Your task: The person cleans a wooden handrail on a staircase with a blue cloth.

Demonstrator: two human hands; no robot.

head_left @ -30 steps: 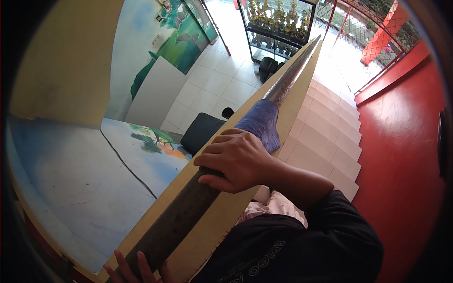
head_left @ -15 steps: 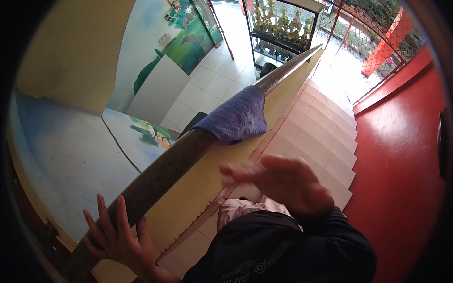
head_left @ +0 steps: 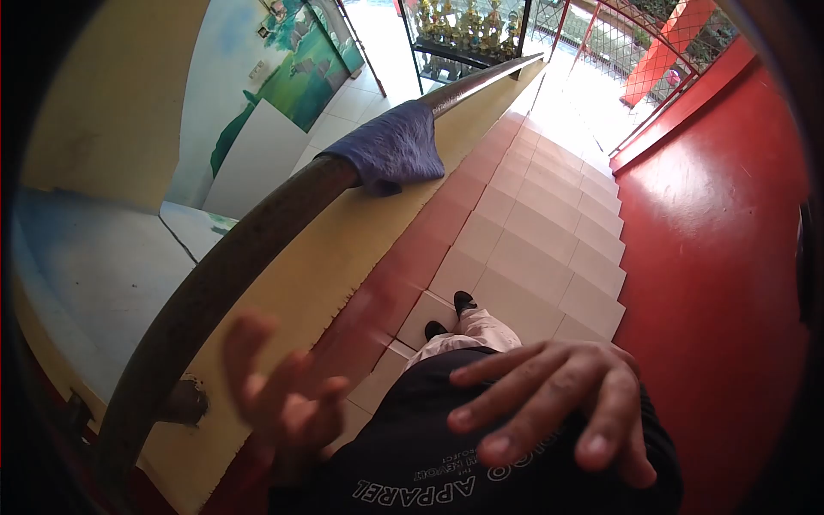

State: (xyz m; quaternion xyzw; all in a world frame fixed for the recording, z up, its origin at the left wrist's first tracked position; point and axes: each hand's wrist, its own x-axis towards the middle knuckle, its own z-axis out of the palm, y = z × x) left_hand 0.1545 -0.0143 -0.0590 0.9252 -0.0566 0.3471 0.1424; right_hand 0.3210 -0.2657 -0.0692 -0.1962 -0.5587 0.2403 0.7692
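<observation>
I am holding my left hand (head_left: pixel 287 403) just right of the rail (head_left: pixel 215 283), off it — fingers spread, blurred, gripping nothing. Farther along the rail, up toward the cabinet (head_left: pixel 463 30), the cloth (head_left: pixel 390 150) is lying draped over it, well apart from both hands. Right of the rail, the stairs (head_left: pixel 532 249) are dropping away below my feet. My right hand (head_left: pixel 558 408) is hanging open over my shirt (head_left: pixel 412 463), farthest from the rail — fingers splayed, empty.
</observation>
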